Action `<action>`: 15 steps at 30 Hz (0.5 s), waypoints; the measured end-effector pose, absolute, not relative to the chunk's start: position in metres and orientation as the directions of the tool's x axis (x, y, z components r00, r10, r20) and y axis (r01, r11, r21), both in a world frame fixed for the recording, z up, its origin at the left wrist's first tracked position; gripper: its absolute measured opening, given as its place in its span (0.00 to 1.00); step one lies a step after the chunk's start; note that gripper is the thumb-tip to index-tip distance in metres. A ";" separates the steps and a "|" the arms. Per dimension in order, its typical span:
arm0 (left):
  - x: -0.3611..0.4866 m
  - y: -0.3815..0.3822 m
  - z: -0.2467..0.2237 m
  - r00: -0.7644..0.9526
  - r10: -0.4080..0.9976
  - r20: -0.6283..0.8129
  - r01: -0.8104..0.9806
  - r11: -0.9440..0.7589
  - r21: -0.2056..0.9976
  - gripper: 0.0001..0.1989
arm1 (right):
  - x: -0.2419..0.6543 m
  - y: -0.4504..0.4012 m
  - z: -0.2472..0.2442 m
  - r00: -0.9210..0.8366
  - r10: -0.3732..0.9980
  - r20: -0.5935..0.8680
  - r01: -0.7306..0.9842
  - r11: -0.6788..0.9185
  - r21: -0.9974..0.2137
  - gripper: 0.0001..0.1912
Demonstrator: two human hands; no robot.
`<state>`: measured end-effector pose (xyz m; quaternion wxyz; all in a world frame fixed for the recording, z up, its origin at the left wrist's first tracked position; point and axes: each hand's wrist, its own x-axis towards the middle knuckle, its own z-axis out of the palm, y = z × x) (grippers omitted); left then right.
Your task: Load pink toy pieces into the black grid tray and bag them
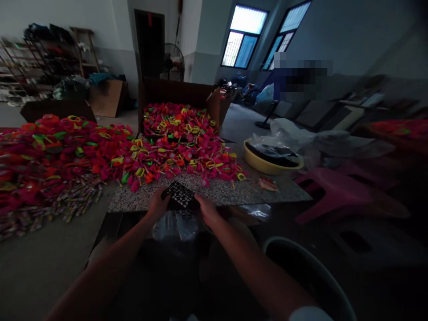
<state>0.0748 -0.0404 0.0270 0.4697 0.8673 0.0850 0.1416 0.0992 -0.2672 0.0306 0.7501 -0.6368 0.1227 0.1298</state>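
Between my two hands is a flat black plastic sheet (180, 195) with many cut-out holes. My left hand (158, 205) grips its left edge, thumb on top. On the opposite edge my right hand (206, 208) is closed in the same way. The sheet is tilted over the front edge of a speckled stone tabletop (130, 201). Some small dark pieces (184, 215) show just below it, too blurred to name. Beyond my hands lies a large heap of small pink, orange, yellow and green plastic items (177, 156).
An open cardboard box (214, 104) at the back spills the bright items. To the right are a yellow basin (267, 168) with plastic bags, a pink stool (341, 187) and a large round tub (321, 263). Thin printed sticks (78, 198) are piled at left.
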 end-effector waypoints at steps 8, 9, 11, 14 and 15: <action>0.084 -0.025 0.023 0.946 0.233 0.224 0.068 -0.821 0.567 0.18 | 0.127 -0.292 0.054 0.967 0.246 -0.062 0.190 -0.863 -0.467 0.14; 0.082 -0.026 0.022 0.945 0.217 0.247 0.055 -0.846 0.530 0.18 | 0.138 -0.291 0.059 0.965 0.257 -0.049 0.211 -0.875 -0.436 0.14; 0.077 -0.027 0.021 0.939 0.186 0.290 0.025 -0.876 0.482 0.19 | 0.161 -0.283 0.068 0.957 0.291 -0.013 0.255 -0.858 -0.446 0.14; 0.070 -0.030 0.021 0.944 0.128 0.304 -0.017 -0.902 0.432 0.19 | 0.194 -0.257 0.077 0.943 0.334 0.014 0.298 -0.823 -0.484 0.14; 0.069 -0.030 0.022 0.951 0.098 0.292 -0.035 -0.908 0.418 0.19 | 0.203 -0.246 0.079 0.938 0.345 0.022 0.312 -0.817 -0.486 0.16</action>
